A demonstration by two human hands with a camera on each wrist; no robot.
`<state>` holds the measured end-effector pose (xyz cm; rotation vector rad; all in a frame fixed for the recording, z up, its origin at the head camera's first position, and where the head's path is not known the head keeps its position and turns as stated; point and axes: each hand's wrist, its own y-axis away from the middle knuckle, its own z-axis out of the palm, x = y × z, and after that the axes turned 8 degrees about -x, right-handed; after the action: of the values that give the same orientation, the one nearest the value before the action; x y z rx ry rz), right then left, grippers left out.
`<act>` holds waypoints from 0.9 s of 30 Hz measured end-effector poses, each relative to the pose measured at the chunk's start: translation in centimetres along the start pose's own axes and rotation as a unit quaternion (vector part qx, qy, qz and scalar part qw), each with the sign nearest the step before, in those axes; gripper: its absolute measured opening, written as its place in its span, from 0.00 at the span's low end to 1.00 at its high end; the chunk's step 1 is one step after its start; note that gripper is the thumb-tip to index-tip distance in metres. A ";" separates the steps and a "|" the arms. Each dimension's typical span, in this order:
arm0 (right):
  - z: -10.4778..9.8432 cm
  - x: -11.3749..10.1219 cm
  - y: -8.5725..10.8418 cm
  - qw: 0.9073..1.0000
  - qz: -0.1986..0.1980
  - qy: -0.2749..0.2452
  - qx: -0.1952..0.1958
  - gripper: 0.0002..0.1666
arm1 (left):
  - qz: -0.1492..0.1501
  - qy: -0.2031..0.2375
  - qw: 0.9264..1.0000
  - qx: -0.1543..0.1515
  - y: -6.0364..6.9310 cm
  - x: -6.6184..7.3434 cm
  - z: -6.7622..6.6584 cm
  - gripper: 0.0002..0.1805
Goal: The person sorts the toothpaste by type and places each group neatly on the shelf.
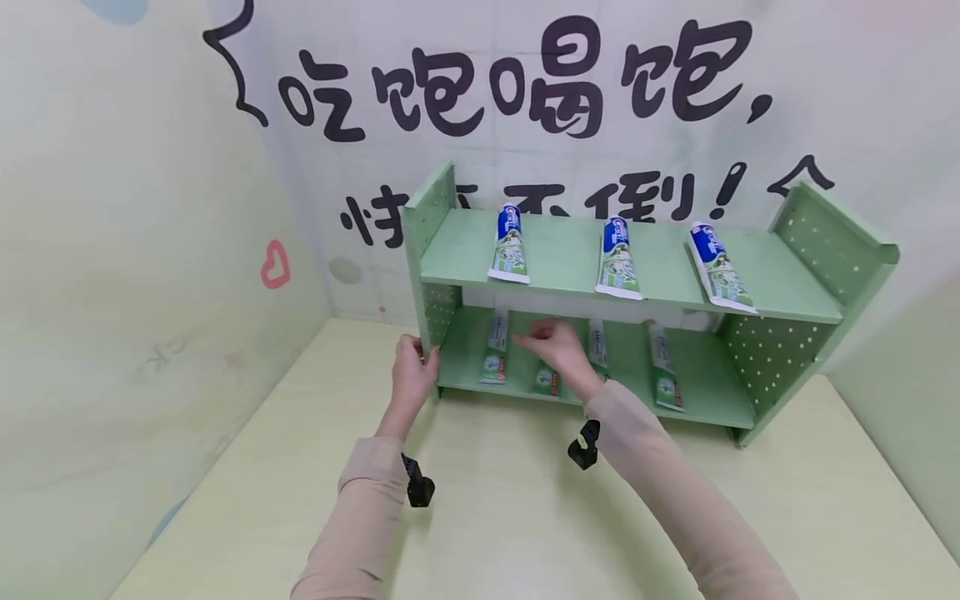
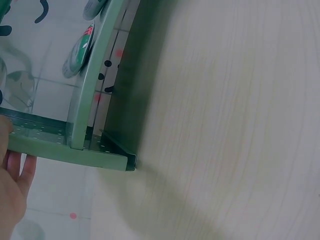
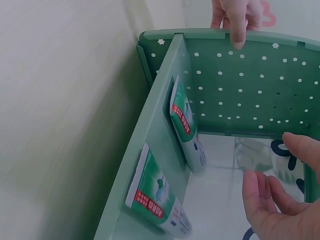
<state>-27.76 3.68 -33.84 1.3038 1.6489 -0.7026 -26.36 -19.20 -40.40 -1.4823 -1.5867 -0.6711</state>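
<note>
My left hand (image 1: pixel 412 375) grips the left side panel of a green two-tier shelf rack (image 1: pixel 558 254); its thumb lies on the inner face, as the right wrist view shows. Inside the lower tier hovers my right hand (image 1: pixel 558 346), thumb and fingers apart with nothing between them. Near it, a green-and-silver toothpaste tube (image 1: pixel 547 379) lies partly hidden by the hand. To its left is another such tube (image 1: pixel 495 346), and two more, a middle tube (image 1: pixel 597 342) and a right-hand tube (image 1: pixel 665 367), lie to its right.
On the upper tier lie three blue-and-green toothpaste tubes: a left one (image 1: pixel 510 242), a middle one (image 1: pixel 618 258) and a right one (image 1: pixel 720 267). The rack stands on a pale wooden table (image 1: pixel 495 500) against a wall with black lettering. The upper board overhangs the lower tier.
</note>
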 end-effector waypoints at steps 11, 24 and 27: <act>-2.6 0.8 2.5 1.000 -0.002 -0.017 0.008 0.32 | -0.004 0.003 1.000 -0.009 0.0 0.0 0.3 0.16; -5.2 3.1 6.0 0.998 0.004 -0.042 0.046 0.33 | -0.008 -0.002 1.000 -0.019 -0.1 -0.3 0.2 0.16; -5.8 3.6 6.8 0.997 0.007 -0.057 0.056 0.33 | -0.006 -0.007 1.000 -0.018 -0.3 -0.5 0.0 0.16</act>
<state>-23.20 12.13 -33.88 1.3285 1.5252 -0.8565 -26.70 -19.50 -40.73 -1.5080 -1.6026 -0.6992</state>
